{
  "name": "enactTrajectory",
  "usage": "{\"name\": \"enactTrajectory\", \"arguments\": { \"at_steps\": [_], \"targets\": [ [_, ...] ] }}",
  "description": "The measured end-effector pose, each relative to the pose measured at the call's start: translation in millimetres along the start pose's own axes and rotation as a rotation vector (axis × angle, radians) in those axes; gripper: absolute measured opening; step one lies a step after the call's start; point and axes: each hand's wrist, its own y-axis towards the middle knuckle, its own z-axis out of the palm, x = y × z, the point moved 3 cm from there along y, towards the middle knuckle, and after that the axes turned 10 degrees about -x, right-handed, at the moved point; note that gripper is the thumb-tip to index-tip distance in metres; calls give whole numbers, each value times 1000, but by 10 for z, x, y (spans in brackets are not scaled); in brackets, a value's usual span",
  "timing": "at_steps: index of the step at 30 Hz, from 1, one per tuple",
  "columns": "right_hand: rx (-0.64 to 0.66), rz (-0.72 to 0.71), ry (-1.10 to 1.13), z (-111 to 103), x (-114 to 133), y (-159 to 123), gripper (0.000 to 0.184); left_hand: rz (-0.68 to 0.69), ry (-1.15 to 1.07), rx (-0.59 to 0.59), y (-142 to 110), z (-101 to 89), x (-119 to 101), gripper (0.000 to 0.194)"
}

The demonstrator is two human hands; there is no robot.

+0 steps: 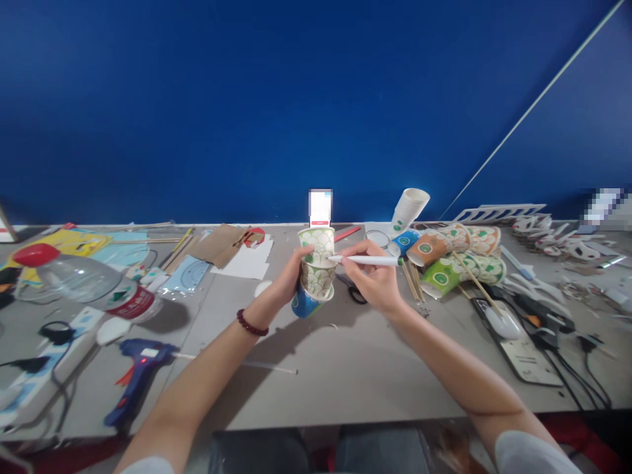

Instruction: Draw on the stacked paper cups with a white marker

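My left hand (291, 276) grips a stack of paper cups (316, 263) above the grey table (345, 368); the upper ones are white with a green pattern and a blue cup (302, 305) sits at the bottom. A dark bead bracelet (251, 325) circles that wrist. My right hand (375, 280) pinches a white pen (368, 261) with a green end, held level. Its tip touches the side of the upper cup.
Black scissors (353, 288) lie behind the cups. Several paper cups (457, 257) and wooden sticks lie at right, with cables beyond. A blue glue gun (135, 378), power strip and plastic bottle (83, 280) sit at left. Cardboard (220, 243) and a phone (320, 207) stand near the blue wall.
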Motion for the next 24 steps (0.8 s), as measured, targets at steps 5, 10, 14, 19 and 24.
{"name": "enactTrajectory", "arguments": {
  "at_steps": [5, 10, 14, 19, 24],
  "targets": [
    [36, 29, 49, 2, 12, -11, 5, -2, 4, 13, 2, 6, 3, 47],
    [52, 30, 56, 12, 41, -13, 8, -11, 11, -1, 19, -14, 32, 50],
    [63, 20, 61, 16, 43, -10, 9, -8, 13, 10, 28, -19, 46, 51],
    [41, 37, 45, 4, -6, -22, 3, 6, 5, 17, 25, -23, 38, 49],
    [37, 37, -15, 2, -11, -33, 5, 0, 10, 29, 7, -6, 32, 49]
  ]
}}
